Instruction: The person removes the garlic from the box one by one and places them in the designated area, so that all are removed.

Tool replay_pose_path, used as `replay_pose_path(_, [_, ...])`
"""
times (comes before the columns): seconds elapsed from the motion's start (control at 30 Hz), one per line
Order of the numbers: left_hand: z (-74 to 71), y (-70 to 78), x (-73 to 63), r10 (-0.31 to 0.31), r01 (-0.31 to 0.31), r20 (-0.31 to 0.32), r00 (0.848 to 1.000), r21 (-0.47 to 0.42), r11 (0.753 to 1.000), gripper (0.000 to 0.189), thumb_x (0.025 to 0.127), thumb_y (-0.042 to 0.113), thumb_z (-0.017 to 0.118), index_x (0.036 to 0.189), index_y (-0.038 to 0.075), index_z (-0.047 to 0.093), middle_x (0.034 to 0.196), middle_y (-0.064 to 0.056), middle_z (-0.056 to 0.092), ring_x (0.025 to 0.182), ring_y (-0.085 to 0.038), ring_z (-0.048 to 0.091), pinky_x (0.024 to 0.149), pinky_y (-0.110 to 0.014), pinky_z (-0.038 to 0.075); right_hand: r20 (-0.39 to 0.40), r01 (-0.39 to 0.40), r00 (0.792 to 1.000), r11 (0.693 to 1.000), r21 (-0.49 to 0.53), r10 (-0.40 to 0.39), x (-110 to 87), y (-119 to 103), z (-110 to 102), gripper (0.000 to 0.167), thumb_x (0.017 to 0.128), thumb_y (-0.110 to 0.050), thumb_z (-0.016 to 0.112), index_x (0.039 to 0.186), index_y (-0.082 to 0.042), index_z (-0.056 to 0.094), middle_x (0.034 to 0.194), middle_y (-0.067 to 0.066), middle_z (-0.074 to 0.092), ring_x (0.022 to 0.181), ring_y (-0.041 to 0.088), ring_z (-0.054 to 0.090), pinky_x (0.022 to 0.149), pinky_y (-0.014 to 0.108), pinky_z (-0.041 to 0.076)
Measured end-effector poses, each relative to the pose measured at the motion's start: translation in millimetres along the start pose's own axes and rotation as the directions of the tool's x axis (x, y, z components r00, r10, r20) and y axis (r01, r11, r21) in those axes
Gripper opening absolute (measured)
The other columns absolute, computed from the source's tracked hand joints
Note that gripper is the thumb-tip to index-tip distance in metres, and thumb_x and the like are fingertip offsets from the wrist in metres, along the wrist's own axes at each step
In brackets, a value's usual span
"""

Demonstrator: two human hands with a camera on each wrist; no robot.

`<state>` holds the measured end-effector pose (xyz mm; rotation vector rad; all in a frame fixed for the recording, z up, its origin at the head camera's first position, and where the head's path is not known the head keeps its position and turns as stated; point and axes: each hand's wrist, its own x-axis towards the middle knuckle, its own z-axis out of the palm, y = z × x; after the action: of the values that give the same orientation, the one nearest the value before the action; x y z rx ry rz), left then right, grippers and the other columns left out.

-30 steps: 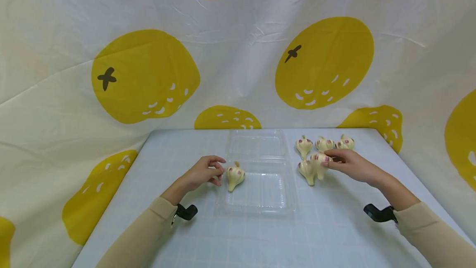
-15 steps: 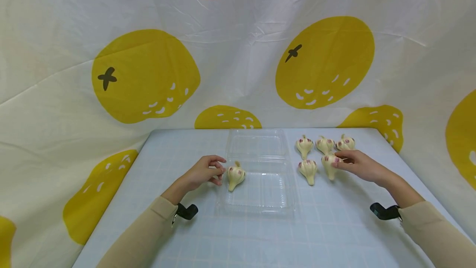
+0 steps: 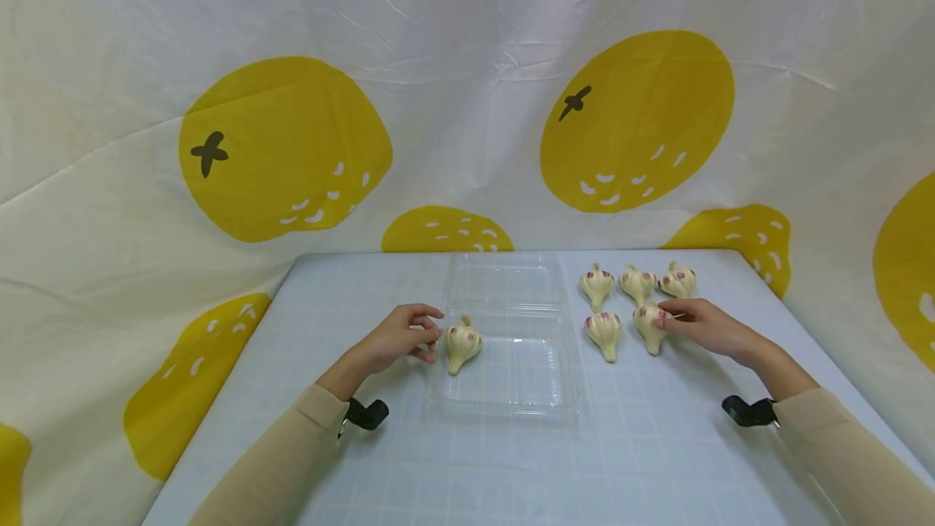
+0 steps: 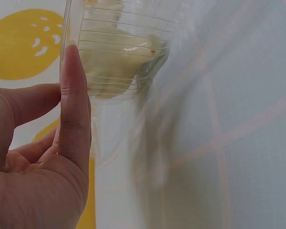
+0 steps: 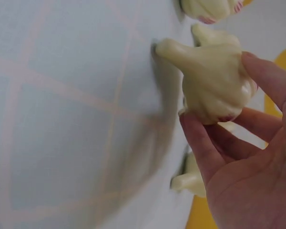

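In the head view, my right hand [image 3: 704, 325] pinches a garlic bulb [image 3: 648, 329] between thumb and fingers, low over the table. The right wrist view shows this bulb [image 5: 212, 78] close up, its stem end touching or nearly touching the cloth. My left hand [image 3: 400, 339] is at the left edge of an open clear plastic clamshell container [image 3: 544, 410]; in the left wrist view its thumb and a finger pinch the container's rim [image 4: 72, 28]. One garlic bulb [image 3: 463, 345] lies inside the container, at the left of its near half.
Beside the pinched bulb lies another garlic bulb [image 3: 604, 333]. Behind them is a row of three: a left bulb [image 3: 596, 286], a middle bulb [image 3: 638, 284] and a right bulb [image 3: 677, 280]. A curtain with yellow fruit print [image 3: 467, 120] hangs behind the table [image 3: 497, 469].
My right hand has moved the garlic bulb slightly right, away from the bulb at its left, and lowered it into the front row. My left hand has stayed at the container.
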<state>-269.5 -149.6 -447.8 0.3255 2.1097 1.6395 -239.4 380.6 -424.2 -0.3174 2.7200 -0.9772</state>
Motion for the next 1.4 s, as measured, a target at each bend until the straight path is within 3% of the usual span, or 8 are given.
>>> replay_pose_path(0.53, [-1.0, -1.9, 0.3, 0.003, -0.003, 0.016, 1.000, -0.005, 1.000, 0.045, 0.100, 0.005, 0.065, 0.141, -0.007, 0.049, 0.095, -0.015, 0.061, 0.069, -0.020, 0.066, 0.066, -0.034, 0.063, 0.044, -0.040, 0.998, 0.994, 0.105, 0.036, 7.1, 10, 9, 0.059, 0.106, -0.036, 0.058, 0.145, 0.006, 0.048, 0.135, 0.024, 0.056, 0.109, 0.030, 0.055, 0.089, 0.036, 0.056])
replay_pose_path(0.73, [0.1, -0.6, -0.5, -0.001, 0.001, 0.012, 1.000, -0.004, 1.000, 0.045, 0.100, 0.004, 0.065, 0.141, -0.007, 0.050, 0.097, -0.020, 0.061, 0.068, -0.020, 0.066, 0.066, -0.033, 0.063, 0.030, -0.040, 0.999, 0.995, 0.093, 0.037, 10.2, 13, 13, 0.057, 0.106, -0.037, 0.058, 0.144, 0.004, 0.049, 0.136, 0.025, 0.052, 0.110, 0.031, 0.054, 0.089, 0.038, 0.055])
replay_pose_path(1.03, [0.5, 1.0, -0.7, 0.000, 0.000, 0.006, 1.000, 0.007, 1.000, 0.045, 0.100, 0.005, 0.065, 0.141, -0.006, 0.050, 0.096, -0.016, 0.061, 0.071, -0.020, 0.065, 0.066, -0.034, 0.064, 0.030, -0.087, 0.996, 0.991, 0.101, 0.085, 9.0, 14, 13, 0.063, 0.103, -0.043, 0.061, 0.143, 0.003, 0.048, 0.132, 0.022, 0.052, 0.106, 0.029, 0.053, 0.085, 0.032, 0.056])
replay_pose_path(1.27, [-0.7, 1.5, -0.1, 0.002, -0.003, 0.009, 1.000, 0.011, 1.000, 0.046, 0.100, 0.006, 0.065, 0.141, -0.007, 0.050, 0.095, -0.013, 0.061, 0.072, -0.020, 0.065, 0.067, -0.034, 0.064, 0.031, -0.081, 0.996, 0.991, 0.104, 0.078, 9.3, 15, 13, 0.064, 0.102, -0.041, 0.063, 0.145, 0.004, 0.046, 0.138, 0.027, 0.049, 0.114, 0.035, 0.053, 0.092, 0.037, 0.055])
replay_pose_path(1.4, [-0.6, 2.1, -0.3, 0.005, -0.005, 0.011, 1.000, 0.011, 1.000, 0.045, 0.100, 0.005, 0.065, 0.141, -0.007, 0.050, 0.097, -0.017, 0.061, 0.070, -0.020, 0.065, 0.066, -0.034, 0.064, 0.030, -0.088, 0.996, 0.991, 0.096, 0.085, 8.7, 15, 13, 0.067, 0.101, -0.042, 0.064, 0.146, 0.003, 0.045, 0.140, 0.028, 0.049, 0.117, 0.038, 0.053, 0.093, 0.040, 0.056])
